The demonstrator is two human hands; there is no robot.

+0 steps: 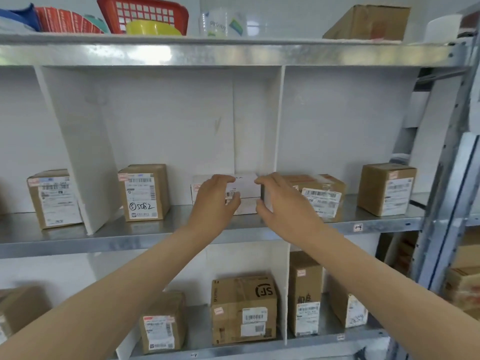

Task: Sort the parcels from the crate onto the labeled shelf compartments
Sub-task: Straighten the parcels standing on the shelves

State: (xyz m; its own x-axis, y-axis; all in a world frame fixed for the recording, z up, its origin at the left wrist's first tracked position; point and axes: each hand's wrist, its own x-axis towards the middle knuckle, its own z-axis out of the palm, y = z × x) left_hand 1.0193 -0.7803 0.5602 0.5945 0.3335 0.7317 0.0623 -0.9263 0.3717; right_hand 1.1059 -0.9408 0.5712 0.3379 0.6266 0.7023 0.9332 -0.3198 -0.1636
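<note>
A white parcel (246, 185) stands on the middle shelf (155, 229), in the centre compartment close to the white divider (275, 126). My left hand (215, 196) holds its left front, thumb under and fingers over the top edge. My right hand (280, 201) grips its right end, fingers curled round the corner. A brown parcel marked 5082 (144, 192) stands to the left in the same compartment. Further brown parcels (324, 196) (387, 188) sit in the right compartment, and one (53, 198) in the left.
The lower shelf holds several brown parcels, among them an SF box (244, 307). On the top shelf are a red basket (145, 14), a yellow bowl and a cardboard box (368, 22). A metal upright (446, 178) bounds the rack at right, with more boxes beyond.
</note>
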